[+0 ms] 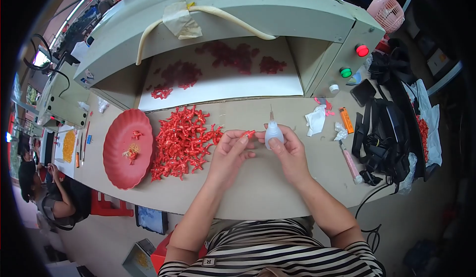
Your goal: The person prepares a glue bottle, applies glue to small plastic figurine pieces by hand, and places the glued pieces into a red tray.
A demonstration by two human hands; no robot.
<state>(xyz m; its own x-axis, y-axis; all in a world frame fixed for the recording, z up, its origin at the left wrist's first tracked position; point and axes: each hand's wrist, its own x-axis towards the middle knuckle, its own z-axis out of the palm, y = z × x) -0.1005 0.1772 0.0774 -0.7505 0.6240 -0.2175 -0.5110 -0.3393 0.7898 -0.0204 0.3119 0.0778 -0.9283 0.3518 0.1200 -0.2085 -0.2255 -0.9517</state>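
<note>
Between the thumb and fingers of my left hand (230, 155) is a small glossy red plastic piece (249, 134). My right hand (292, 158) is closed around a translucent squeeze bottle (273, 134), whose thin needle tip points up and away from me. Both hands are close together above the table, and the right fingertips come near the red piece. Left of my left hand lies a big heap of similar red pieces (181, 145). Beside the heap, a red scalloped tray (113, 153) holds a few red pieces and some yellowish bits.
A pale green machine (322, 17) stands behind, with red clusters (230, 56) on the white sheet inside its opening. At right lie crumpled tissue (316, 120), an orange lighter (346, 121), a pink tube (351, 163) and a black bag (384, 138). Another person (49, 193) sits far left.
</note>
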